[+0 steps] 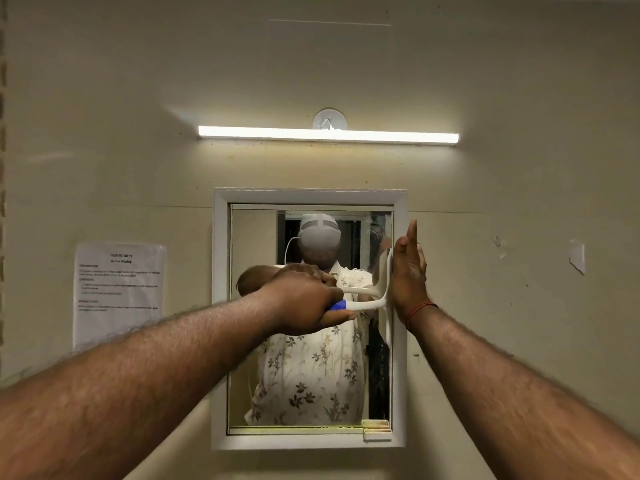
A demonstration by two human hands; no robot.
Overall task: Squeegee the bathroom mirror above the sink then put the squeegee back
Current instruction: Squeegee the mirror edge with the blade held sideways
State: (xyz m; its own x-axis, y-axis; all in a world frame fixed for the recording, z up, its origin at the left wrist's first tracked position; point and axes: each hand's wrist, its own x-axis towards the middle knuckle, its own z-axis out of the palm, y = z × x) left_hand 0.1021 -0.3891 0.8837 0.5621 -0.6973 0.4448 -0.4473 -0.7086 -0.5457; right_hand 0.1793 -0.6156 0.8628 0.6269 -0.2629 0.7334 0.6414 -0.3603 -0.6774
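Observation:
A white-framed mirror (pixel 221 306) hangs on the beige wall straight ahead. My left hand (pixel 304 303) grips the blue-and-white handle of a white squeegee (pixel 367 304). Its blade stands upright against the glass at the mirror's right edge, about halfway up. My right hand (pixel 408 278) is held flat with straight fingers pointing up, resting against the right side of the frame next to the blade. The glass reflects a person in a floral shirt wearing a headset.
A lit tube lamp (pixel 328 135) runs across the wall above the mirror. A printed paper sheet (pixel 119 292) is taped to the wall on the left. A small white block (pixel 377 432) sits on the frame's bottom right corner.

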